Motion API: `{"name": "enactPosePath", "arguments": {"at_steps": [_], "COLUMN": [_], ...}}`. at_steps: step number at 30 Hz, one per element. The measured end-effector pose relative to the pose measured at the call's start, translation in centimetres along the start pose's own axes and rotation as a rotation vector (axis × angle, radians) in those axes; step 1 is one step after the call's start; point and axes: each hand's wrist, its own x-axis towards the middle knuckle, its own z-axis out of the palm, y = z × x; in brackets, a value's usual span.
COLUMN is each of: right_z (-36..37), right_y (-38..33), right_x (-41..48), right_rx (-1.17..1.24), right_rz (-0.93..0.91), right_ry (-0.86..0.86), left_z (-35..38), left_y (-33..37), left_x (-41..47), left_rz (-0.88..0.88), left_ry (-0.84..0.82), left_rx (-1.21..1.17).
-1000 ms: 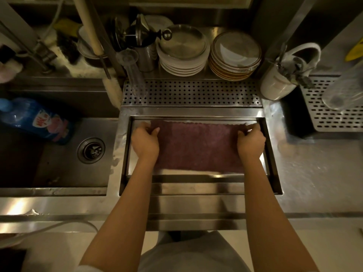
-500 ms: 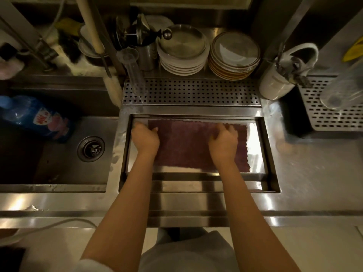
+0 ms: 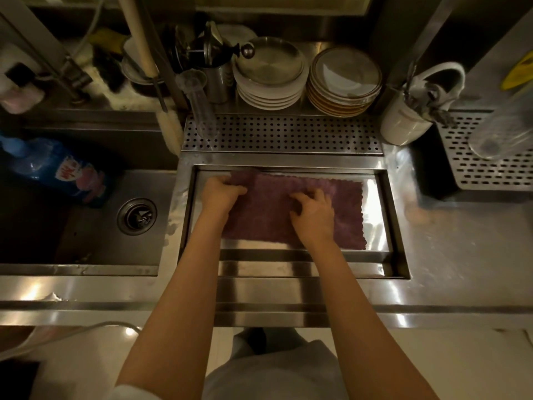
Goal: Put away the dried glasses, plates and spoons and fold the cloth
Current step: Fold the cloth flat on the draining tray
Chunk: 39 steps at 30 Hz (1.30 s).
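Note:
A purple cloth [image 3: 268, 215] lies flat in the recessed steel tray [image 3: 375, 215] in front of me. My left hand [image 3: 222, 192] grips the cloth's far left corner and has it lifted slightly. My right hand [image 3: 314, 212] rests on the middle of the cloth with its fingers bent, pressing it down. Behind the perforated drain rack [image 3: 282, 134] stand a stack of white plates [image 3: 269, 79] topped by a metal plate and a stack of brown-rimmed plates [image 3: 344, 82]. A clear glass [image 3: 199, 102] lies tilted at the rack's left end.
A sink [image 3: 95, 226] with a drain and a blue detergent bottle [image 3: 54, 168] lies to the left. A white jug [image 3: 415, 108] with utensils stands at the right, beside a second perforated rack [image 3: 490, 166] holding an upturned glass [image 3: 501, 131]. A metal pot [image 3: 213, 62] stands behind.
My right hand left the cloth's right corner and moved left onto its middle. My left hand has raised the left corner a little.

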Motion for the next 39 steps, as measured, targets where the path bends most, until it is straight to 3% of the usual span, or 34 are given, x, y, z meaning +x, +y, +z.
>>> {"name": "enactPosePath", "arguments": {"at_steps": [4, 7, 11, 15, 19, 28, 32, 36, 39], "right_z": [-0.6, -1.4, -2.0, -2.4, -2.7, -4.2, -4.1, -2.9, -2.4], "right_y": [-0.4, -1.1, -1.6, -0.5, 1.4, 4.2, 5.8, 7.5, 7.7], "right_x": [-0.1, -0.3, -0.9, -1.3, -1.6, -1.2, -0.1, 0.4, 0.6], "right_rx": [0.147, 0.404, 0.564, 0.592, 0.436, 0.457, 0.457, 0.373, 0.379], "right_rz": [-0.010, -0.077, -0.133, -0.127, -0.126, 0.037, 0.176, 0.300, 0.315], "right_ry": [0.054, 0.073, 0.041, 0.036, 0.042, 0.188, 0.303, 0.266, 0.281], "left_z": [0.3, 1.0, 2.4, 3.8, 5.5, 9.3, 10.1, 9.8, 9.3], "left_y": [0.5, 1.5, 2.1, 2.3, 2.6, 3.1, 3.0, 1.5, 0.3], "left_x": [-0.8, -2.1, -3.6, -4.6, -5.3, -5.8, -4.9, -3.6, -3.1], "left_rz": [0.094, 0.056, 0.036, 0.041, 0.064, 0.215, 0.248, 0.336, 0.345], "left_ry": [-0.077, -0.172, -0.286, -0.359, -0.428, -0.483, -0.414, -0.172, -0.083], "left_rx": [-0.007, -0.080, -0.182, -0.232, -0.221, -0.123, -0.068, 0.251, 0.346]}}
